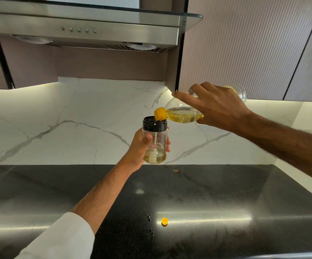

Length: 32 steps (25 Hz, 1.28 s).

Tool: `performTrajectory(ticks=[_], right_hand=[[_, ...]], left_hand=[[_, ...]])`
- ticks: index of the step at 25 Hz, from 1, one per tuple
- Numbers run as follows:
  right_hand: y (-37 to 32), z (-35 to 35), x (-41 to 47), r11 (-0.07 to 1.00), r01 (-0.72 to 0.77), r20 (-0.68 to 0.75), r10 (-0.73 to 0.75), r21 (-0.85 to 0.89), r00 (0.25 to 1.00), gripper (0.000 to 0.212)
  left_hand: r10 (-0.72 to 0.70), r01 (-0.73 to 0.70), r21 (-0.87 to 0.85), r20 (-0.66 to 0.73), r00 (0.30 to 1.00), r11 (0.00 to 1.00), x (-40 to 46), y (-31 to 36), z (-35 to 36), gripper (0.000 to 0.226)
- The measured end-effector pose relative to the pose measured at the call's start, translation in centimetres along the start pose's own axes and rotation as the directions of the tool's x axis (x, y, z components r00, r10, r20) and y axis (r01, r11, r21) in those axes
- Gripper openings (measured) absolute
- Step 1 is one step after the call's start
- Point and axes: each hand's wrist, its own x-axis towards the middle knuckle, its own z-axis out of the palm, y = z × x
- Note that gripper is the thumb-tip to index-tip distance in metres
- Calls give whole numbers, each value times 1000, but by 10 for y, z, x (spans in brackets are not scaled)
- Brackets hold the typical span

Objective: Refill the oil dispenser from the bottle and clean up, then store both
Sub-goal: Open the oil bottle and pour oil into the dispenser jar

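Note:
My left hand grips a clear oil dispenser with a black collar, held upright above the black counter; a little yellow oil and a white inner part sit at its bottom. My right hand holds a clear plastic oil bottle tipped on its side, index finger stretched along it. The bottle's yellow spout rests at the dispenser's open rim. A small yellow cap lies on the counter in front.
The glossy black counter has several dark droplets left of the cap and a small orange speck near the marble backsplash. A steel range hood hangs overhead, and ribbed cabinet doors stand to the right.

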Motion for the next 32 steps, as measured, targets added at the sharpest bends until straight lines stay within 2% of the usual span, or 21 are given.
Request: performTrajectory(ticks=[32], right_hand=[[-1,-2,-3,1000,2,-43,-3,-19,999,115]], left_hand=[[4,-4,-10,1,1000,1000,-1,-1,0,101]])
